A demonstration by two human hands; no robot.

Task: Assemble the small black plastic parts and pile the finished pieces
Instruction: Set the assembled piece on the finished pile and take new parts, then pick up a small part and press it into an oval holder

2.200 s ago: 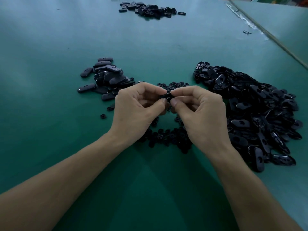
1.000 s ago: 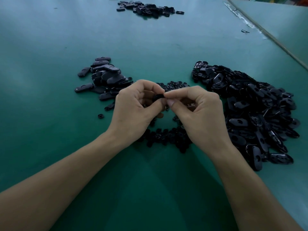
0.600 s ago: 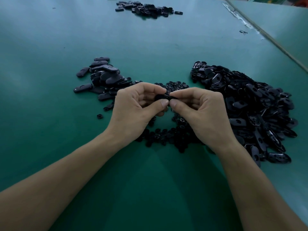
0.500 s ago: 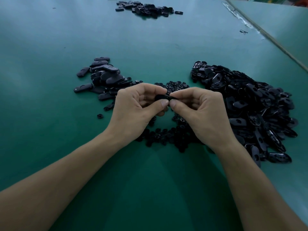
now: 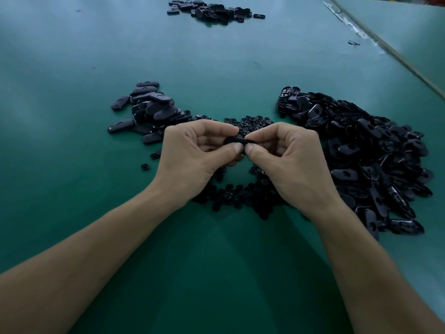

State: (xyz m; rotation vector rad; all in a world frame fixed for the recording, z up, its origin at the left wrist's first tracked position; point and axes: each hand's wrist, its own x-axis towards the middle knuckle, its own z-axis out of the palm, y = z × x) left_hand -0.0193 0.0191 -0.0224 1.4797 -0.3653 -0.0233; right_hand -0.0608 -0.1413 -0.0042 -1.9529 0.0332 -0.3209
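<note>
Head view, and from where I stand the green table (image 5: 72, 68) takes up nearly everything. Biggest on it is the heap of open shells (image 5: 361, 153), spread at 3 o'clock of the hands, many with hollow sides showing. I'd judge it the stock of unassembled halves, kept where the right hand can easily reach.

Next in size, the left hand (image 5: 192, 155) and right hand (image 5: 289, 160) meet at the centre, seemingly raised a little off the surface. Each pinches 1 end of the same oblong piece (image 5: 237, 141) between thumb and forefinger, the other fingers curled under. The 2 thumb tips nearly touch on its near edge, which reads to me as a press to seat a small insert. Whether it has snapped home I cannot tell, since the fingers hide the joint.

Under and beyond the hands, from 6 o'clock round to 12, lies the scatter of small round inserts (image 5: 240, 196), placed in the middle so either hand can take 1. At 10 o'clock sits the pile of finished pieces (image 5: 149, 109), smooth closed faces up, near the left hand for dropping off. A further pile (image 5: 212, 10) lies far off at 12 o'clock, well apart from the work.

Smallest are the oblong piece itself, held over the inserts, and 1 stray insert (image 5: 145, 167) alone at 9 o'clock.
</note>
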